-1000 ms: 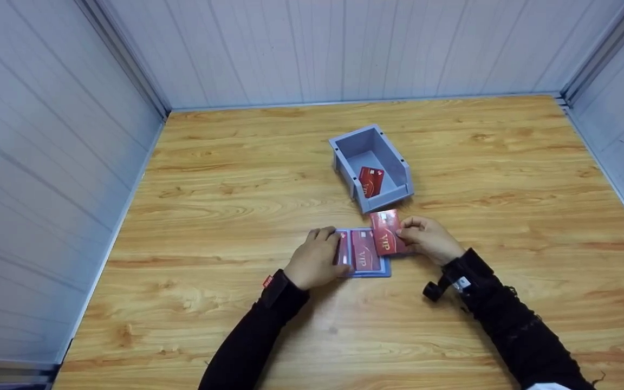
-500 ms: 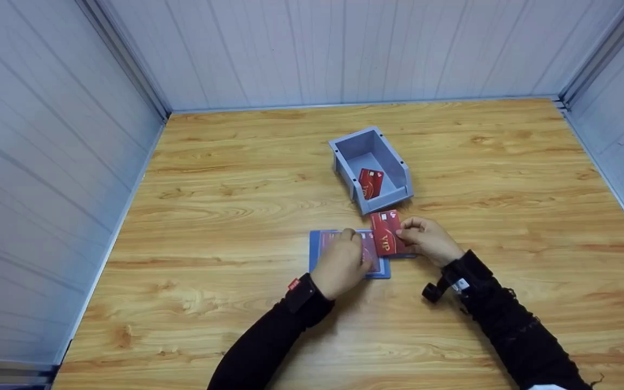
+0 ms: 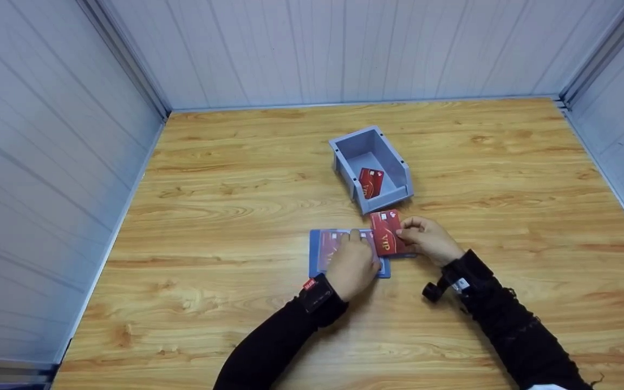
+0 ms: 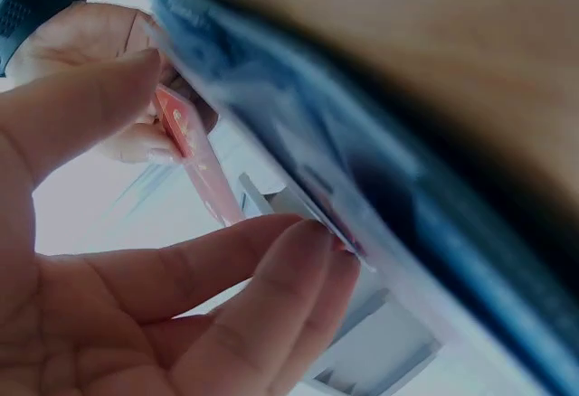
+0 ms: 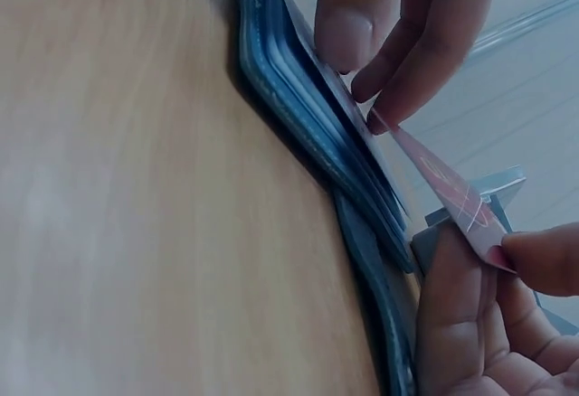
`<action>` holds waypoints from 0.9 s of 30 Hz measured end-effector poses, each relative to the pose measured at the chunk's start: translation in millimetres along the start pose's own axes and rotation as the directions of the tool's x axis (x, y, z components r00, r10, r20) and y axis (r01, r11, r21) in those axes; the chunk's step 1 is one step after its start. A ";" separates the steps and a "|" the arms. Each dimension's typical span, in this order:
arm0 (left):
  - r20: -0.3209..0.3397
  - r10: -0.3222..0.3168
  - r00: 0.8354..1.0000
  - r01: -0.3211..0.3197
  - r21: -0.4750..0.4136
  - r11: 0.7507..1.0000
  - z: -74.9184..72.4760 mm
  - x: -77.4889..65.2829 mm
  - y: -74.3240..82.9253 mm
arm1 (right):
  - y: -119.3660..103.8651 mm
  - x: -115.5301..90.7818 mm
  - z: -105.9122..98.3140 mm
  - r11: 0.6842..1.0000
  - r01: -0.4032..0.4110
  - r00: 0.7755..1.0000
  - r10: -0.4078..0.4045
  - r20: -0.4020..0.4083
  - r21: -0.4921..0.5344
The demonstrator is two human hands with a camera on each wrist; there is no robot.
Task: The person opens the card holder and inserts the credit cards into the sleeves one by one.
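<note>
A blue card wallet [image 3: 314, 254] with clear sleeves lies spread on the table, red VIP cards [image 3: 330, 249] showing through the plastic. My left hand [image 3: 352, 265] rests over the sleeves, its fingertips at their far edge and the thumb nearer me. In the left wrist view its fingers [image 4: 298, 251] touch the sleeve edge, thumb apart from them. Between thumb and fingers my right hand [image 3: 431, 238] pinches a red VIP card [image 3: 385, 230], which overlaps the wallet's right side. The right wrist view shows this card [image 5: 452, 197] tilted, its far end close to the left fingertips.
Just behind the wallet stands a grey open-fronted bin [image 3: 347, 162] with a red VIP card [image 3: 371, 183] inside. Pale panel walls [image 3: 312, 54] enclose the wooden table [image 3: 209, 216] at the back and both sides.
My left hand has slid right across the sleeves, uncovering the wallet's left part and the cards there. The right hand and its card have stayed almost in place.
</note>
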State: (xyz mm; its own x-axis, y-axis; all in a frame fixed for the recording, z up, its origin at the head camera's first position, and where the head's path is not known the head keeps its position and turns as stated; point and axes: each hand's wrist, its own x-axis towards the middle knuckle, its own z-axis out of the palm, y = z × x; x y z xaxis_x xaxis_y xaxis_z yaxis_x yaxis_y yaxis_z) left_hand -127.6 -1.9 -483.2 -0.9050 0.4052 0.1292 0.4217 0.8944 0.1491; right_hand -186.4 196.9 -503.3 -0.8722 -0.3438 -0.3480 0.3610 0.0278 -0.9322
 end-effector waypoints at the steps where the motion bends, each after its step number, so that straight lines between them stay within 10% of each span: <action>1: -0.002 -0.002 1.000 0.003 0.011 1.000 0.4 1.0 1.1 | 0.0 -0.1 -0.2 1.000 0.002 1.000 -0.002 0.000 -0.007; 9: 0.051 -0.069 0.996 0.068 0.019 0.998 0.3 2.8 7.8 | 0.2 -0.6 -0.2 1.000 0.007 1.000 -0.007 -0.005 -0.030; 15: 0.032 0.005 0.999 -0.007 0.082 0.997 -1.9 2.4 5.3 | 1.3 0.4 -0.8 1.000 0.009 1.000 -0.009 -0.002 -0.024; 27: 0.140 -0.105 0.985 0.137 -0.244 0.960 -12.9 -0.7 -3.4 | 0.1 -0.7 -0.6 0.999 -0.011 1.000 0.011 -0.009 -0.036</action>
State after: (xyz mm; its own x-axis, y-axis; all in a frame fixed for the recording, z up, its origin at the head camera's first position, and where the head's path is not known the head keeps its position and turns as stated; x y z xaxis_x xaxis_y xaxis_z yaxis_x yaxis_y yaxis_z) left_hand -127.7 -7.6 -471.2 -0.9432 0.3312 -0.0258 0.2939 0.8681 0.4000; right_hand -185.9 197.7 -503.3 -0.8713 -0.3348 -0.3587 0.3584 0.0650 -0.9313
